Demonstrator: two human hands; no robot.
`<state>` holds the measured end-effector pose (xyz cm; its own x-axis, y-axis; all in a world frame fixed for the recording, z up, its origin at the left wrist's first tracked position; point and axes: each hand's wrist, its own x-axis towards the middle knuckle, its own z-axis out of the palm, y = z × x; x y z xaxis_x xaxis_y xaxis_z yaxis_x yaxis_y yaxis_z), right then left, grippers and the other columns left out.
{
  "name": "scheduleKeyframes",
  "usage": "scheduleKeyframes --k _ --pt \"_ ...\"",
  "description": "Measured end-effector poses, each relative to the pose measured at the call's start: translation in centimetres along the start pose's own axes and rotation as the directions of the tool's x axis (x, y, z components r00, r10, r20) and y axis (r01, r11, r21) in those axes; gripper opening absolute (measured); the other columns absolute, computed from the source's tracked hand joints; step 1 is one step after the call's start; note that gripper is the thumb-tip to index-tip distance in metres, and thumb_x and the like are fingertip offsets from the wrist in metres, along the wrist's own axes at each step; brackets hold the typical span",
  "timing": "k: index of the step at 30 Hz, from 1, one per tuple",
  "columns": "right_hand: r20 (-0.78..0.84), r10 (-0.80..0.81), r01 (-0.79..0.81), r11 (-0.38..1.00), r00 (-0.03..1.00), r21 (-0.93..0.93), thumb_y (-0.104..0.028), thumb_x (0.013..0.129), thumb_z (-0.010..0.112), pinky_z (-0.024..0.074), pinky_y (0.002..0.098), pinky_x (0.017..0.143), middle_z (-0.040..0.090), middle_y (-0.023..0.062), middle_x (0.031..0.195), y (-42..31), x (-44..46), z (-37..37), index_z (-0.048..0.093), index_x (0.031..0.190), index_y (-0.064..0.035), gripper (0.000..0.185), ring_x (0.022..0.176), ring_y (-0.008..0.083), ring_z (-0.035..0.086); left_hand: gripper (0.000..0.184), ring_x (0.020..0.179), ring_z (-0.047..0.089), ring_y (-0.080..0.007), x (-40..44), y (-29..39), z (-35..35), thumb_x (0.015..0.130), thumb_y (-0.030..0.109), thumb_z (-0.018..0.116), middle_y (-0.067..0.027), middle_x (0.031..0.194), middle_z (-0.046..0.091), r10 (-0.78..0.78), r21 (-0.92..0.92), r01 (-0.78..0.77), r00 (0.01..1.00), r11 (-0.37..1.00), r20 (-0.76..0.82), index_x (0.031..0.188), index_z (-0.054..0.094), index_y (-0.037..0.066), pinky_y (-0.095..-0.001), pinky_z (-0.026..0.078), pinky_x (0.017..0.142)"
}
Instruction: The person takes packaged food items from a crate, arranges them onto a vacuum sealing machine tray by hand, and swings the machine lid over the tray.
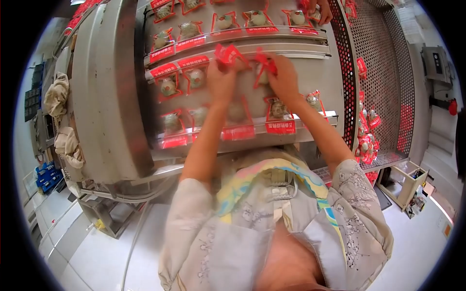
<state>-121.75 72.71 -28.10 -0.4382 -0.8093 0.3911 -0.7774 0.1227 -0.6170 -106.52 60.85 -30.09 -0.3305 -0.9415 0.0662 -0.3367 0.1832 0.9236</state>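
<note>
Both of my hands reach over a metal work surface (pixel 310 70) lined with red-and-clear packets, each with a round, pale greenish item inside. My left hand (pixel 222 80) is closed on the red end of a packet (pixel 228 54). Just to its right, my right hand (pixel 284 77) grips the red top of another packet (pixel 262 72), whose round item hangs below. Motion blurs both packets. Below my hands lies a row of packets, among them one (pixel 279 110) near the metal rail.
Another person's hand (pixel 323 10) touches packets at the top right. A perforated metal bin (pixel 383 63) on the right holds a pile of packets (pixel 367 145). A metal housing (pixel 104 92) stands at the left. Cloths hang further left.
</note>
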Motion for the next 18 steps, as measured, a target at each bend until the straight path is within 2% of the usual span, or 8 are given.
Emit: scheduleKeyframes --k 5,7,8,11,13,14,16,18 --pt "-0.056 0.166 -0.167 0.986 0.985 -0.024 -0.006 0.078 0.062 0.0425 0.0419 0.087 0.056 0.0139 0.106 1.3 0.7 -2.8 0.054 0.12 -0.0078 0.043 0.099 0.0343 0.053 0.032 0.076 0.056 -0.0081 0.3 0.7 0.1 0.077 0.021 0.076 -0.0037 0.088 0.066 -0.119 -0.084 0.125 0.99 0.989 0.074 0.1 0.066 0.002 -0.0256 0.046 0.068" --pt "-0.146 -0.033 0.008 0.986 0.989 -0.167 -0.007 0.078 0.063 0.0439 0.0399 0.086 0.055 0.0141 0.108 0.1 1.5 -3.3 0.054 0.12 -0.0069 0.043 0.099 0.0343 0.053 0.029 0.073 0.056 -0.0084 0.6 -0.7 0.5 0.076 0.021 0.077 -0.003 0.086 0.065 -0.105 -0.155 0.12 0.989 0.981 0.102 0.095 0.068 0.002 -0.0256 0.045 0.066" --pt "-0.18 -0.133 0.087 0.966 0.975 -0.242 -0.007 0.078 0.064 0.0446 0.0389 0.085 0.055 0.0141 0.109 -0.8 1.8 -3.3 0.054 0.12 -0.0064 0.043 0.099 0.0343 0.054 0.027 0.07 0.055 -0.0084 0.6 -0.7 0.5 0.076 0.021 0.077 -0.0018 0.082 0.065 -0.013 -0.087 0.017 0.999 0.996 0.047 0.094 0.068 0.002 -0.0252 0.045 0.064" --pt "-0.052 -0.213 0.21 0.977 0.976 -0.044 -0.01 0.079 0.065 0.0471 0.0367 0.081 0.054 0.0142 0.112 -3.3 1.8 -2.1 0.054 0.119 -0.0045 0.042 0.099 0.0316 0.055 0.024 0.063 0.054 -0.0077 0.5 -0.9 0.1 0.078 0.02 0.076 0.0011 0.074 0.062 0.209 0.055 -0.206 0.977 0.977 -0.051 0.092 0.069 0.002 -0.0236 0.044 0.058" --pt "0.043 0.004 -0.01 0.99 0.999 0.142 -0.012 0.081 0.064 0.0479 0.0361 0.078 0.053 0.0146 0.114 -4.4 1.5 -0.2 0.053 0.119 -0.0033 0.041 0.098 0.0302 0.056 0.021 0.062 0.053 -0.0066 0.7 -1.0 -0.2 0.079 0.019 0.075 0.0023 0.071 0.06 0.265 0.03 -0.263 0.961 0.964 -0.077 0.091 0.068 0.002 -0.022 0.044 0.057" --pt "0.106 0.104 -0.126 0.966 0.989 0.225 -0.013 0.082 0.064 0.0483 0.0358 0.076 0.053 0.0148 0.114 -4.8 1.4 0.8 0.053 0.119 -0.0027 0.04 0.097 0.0295 0.057 0.02 0.064 0.053 -0.0057 0.6 -0.7 -0.6 0.081 0.018 0.074 0.0021 0.074 0.06 0.128 -0.081 -0.129 0.992 0.988 -0.02 0.092 0.068 0.003 -0.0211 0.043 0.057" --pt "0.213 0.277 -0.336 0.884 0.937 0.324 -0.016 0.087 0.062 0.0479 0.0298 0.067 0.061 0.0096 0.093 -4.8 2.0 2.2 0.06 0.107 0.0003 0.026 0.079 0.0176 0.06 0.018 0.07 0.054 -0.0038 0.2 0.0 -1.5 0.083 0.018 0.071 0.0016 0.079 0.06 -0.13 -0.269 0.162 0.983 0.949 0.132 0.095 0.067 0.005 -0.0194 0.043 0.057" --pt "0.381 0.395 -0.543 0.693 0.836 0.473 -0.018 0.089 0.061 0.0459 0.0236 0.061 0.062 0.0021 0.078 -4.5 2.2 3.4 0.064 0.097 0.0001 0.02 0.067 0.0086 0.057 0.018 0.073 0.054 -0.0032 -0.1 -0.6 -1.9 0.086 0.018 0.069 0.0011 0.081 0.061 -0.145 -0.306 0.186 0.978 0.934 0.15 0.098 0.065 0.006 -0.0188 0.043 0.059"
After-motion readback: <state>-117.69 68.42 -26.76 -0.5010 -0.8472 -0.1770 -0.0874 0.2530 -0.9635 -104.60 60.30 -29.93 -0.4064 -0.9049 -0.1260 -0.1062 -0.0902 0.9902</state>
